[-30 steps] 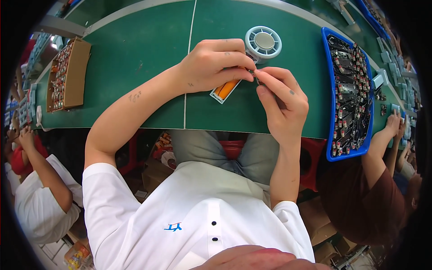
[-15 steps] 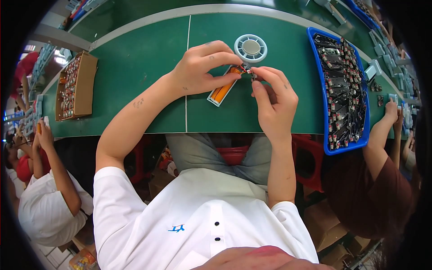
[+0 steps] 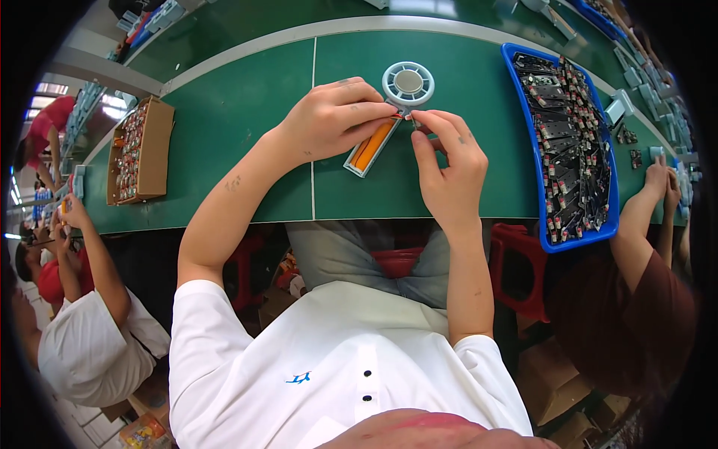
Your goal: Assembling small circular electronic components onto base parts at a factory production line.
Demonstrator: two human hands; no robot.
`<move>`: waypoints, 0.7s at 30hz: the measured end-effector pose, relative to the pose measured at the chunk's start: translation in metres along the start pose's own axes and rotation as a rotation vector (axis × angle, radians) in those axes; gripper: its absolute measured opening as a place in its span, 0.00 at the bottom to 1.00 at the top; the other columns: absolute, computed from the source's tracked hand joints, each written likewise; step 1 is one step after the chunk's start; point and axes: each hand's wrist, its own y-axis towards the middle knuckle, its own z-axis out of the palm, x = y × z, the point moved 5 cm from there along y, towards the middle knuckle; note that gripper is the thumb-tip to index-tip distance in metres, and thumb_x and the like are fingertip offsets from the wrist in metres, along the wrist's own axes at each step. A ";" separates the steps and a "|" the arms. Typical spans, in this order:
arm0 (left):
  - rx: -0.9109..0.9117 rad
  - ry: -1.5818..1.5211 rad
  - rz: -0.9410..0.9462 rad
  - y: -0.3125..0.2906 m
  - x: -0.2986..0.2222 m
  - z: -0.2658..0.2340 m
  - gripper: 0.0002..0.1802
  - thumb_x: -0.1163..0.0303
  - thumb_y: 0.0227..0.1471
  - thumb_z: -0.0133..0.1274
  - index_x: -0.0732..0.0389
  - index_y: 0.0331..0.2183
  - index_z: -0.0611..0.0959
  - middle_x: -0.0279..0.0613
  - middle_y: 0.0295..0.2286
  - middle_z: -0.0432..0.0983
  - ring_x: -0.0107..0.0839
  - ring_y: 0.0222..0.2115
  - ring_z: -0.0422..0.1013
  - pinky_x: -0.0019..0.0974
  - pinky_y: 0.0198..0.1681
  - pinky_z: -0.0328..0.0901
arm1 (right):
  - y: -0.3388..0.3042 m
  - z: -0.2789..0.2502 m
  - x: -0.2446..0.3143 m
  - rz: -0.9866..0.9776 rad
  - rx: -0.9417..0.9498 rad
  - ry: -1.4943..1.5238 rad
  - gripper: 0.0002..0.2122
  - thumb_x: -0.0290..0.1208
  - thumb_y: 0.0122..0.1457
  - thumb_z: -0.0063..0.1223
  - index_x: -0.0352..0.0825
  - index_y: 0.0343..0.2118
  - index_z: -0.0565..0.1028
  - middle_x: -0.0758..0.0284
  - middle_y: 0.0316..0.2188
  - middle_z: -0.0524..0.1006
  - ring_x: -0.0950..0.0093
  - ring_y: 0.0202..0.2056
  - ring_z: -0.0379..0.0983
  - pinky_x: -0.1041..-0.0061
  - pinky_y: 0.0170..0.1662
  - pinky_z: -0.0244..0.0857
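Observation:
A light-blue handheld fan lies on the green table in front of me, its round head pointing away. Its opened handle shows an orange cylindrical battery. My left hand is closed over the upper handle, with the fingertips pinching thin wires near the neck; a bit of red shows there. Close beside it, my right hand pinches a small slim dark part whose details are mostly hidden by the fingers. The fingertips of both hands nearly meet just below the fan head.
On the right stands a blue tray full of small black boards with red-and-white ends. A cardboard box holding many small metallic parts is at the left. Co-workers sit on both sides, a co-worker's hands resting near the right table edge.
The view has shifted slightly. My fingertips have come a little closer together at the fan's neck, and the wires show less. Both hands keep their pinch.

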 end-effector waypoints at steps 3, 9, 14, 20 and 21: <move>0.033 -0.162 -0.164 0.001 0.004 0.000 0.09 0.80 0.48 0.64 0.62 0.35 0.87 0.36 0.33 0.80 0.29 0.26 0.73 0.25 0.30 0.72 | -0.002 0.001 0.000 -0.037 -0.026 -0.060 0.12 0.15 0.55 0.59 0.33 0.42 0.81 0.65 0.42 0.81 0.75 0.34 0.76 0.79 0.34 0.73; -0.048 -0.399 -0.475 0.000 0.010 0.000 0.06 0.81 0.48 0.63 0.64 0.32 0.87 0.38 0.31 0.81 0.27 0.24 0.73 0.24 0.30 0.71 | -0.006 0.000 0.008 -0.166 -0.069 -0.138 0.13 0.15 0.52 0.61 0.34 0.41 0.82 0.66 0.42 0.81 0.72 0.35 0.77 0.77 0.36 0.74; -0.103 -0.437 -0.619 -0.004 0.010 0.007 0.05 0.81 0.48 0.62 0.63 0.31 0.87 0.38 0.29 0.82 0.25 0.23 0.73 0.25 0.27 0.70 | -0.013 0.013 0.010 -0.374 -0.022 -0.281 0.14 0.14 0.49 0.63 0.34 0.39 0.82 0.67 0.43 0.82 0.70 0.36 0.77 0.75 0.39 0.75; -0.024 -0.214 -0.636 0.001 -0.003 0.004 0.07 0.81 0.49 0.62 0.64 0.33 0.87 0.39 0.33 0.84 0.28 0.27 0.77 0.27 0.32 0.72 | -0.014 0.015 0.013 -0.438 -0.032 -0.335 0.13 0.15 0.47 0.64 0.33 0.38 0.81 0.65 0.42 0.82 0.69 0.39 0.77 0.72 0.43 0.76; -0.031 -0.152 -0.570 0.002 -0.006 0.003 0.07 0.81 0.49 0.62 0.64 0.33 0.87 0.39 0.34 0.84 0.28 0.27 0.77 0.27 0.31 0.72 | -0.015 0.015 0.012 -0.430 -0.031 -0.335 0.14 0.15 0.47 0.64 0.33 0.38 0.81 0.65 0.42 0.82 0.68 0.40 0.77 0.71 0.43 0.76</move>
